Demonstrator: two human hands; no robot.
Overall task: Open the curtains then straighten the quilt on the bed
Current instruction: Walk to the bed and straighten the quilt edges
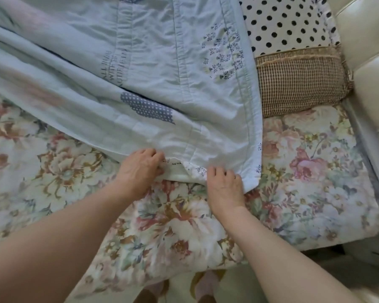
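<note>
A pale blue quilt with a dotted grey patch and printed lettering lies rumpled across the upper left of the bed, over a floral sheet. Its near hem is folded back, showing a white flowered underside. My left hand grips that hem with curled fingers. My right hand pinches the quilt's near corner, a hand's width to the right. No curtains are in view.
A brown checked pillow and a polka-dot pillow lie at the bed's right end against a cream padded headboard. The bed's near edge runs along the bottom, with my feet on the floor below it.
</note>
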